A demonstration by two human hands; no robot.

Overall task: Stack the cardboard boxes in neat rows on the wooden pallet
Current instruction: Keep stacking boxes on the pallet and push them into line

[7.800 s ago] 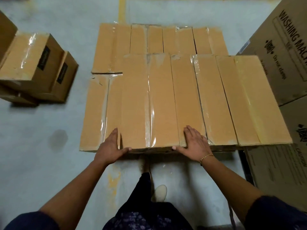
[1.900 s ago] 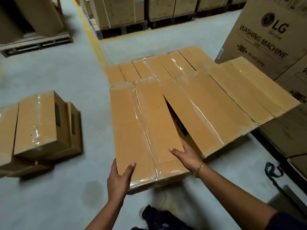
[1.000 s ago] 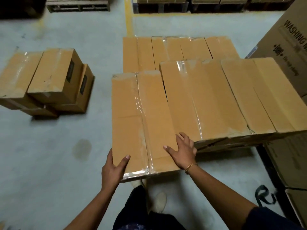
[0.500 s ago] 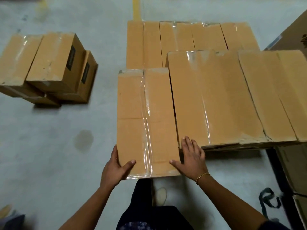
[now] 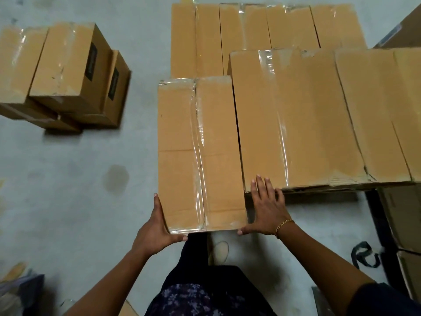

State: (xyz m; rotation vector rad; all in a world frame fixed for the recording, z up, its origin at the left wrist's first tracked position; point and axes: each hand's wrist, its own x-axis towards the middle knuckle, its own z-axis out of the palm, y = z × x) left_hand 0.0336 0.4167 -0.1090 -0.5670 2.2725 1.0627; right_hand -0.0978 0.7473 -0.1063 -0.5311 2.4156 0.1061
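A grey concrete floor [image 5: 68, 190] carries a broad block of cardboard boxes [image 5: 307, 122] laid in rows, with a further row [image 5: 250, 30] behind. A loose pile of boxes [image 5: 68, 65] sits well apart on the left. One taped box [image 5: 200, 156] lies at the left end of the near row, just beside its neighbour, its near end jutting towards the person. The left hand [image 5: 157, 226] and right hand [image 5: 266, 210] press its sides, each grip wide with straight fingers and thumb at the near corner. A bracelet [image 5: 283, 224] circles the right wrist.
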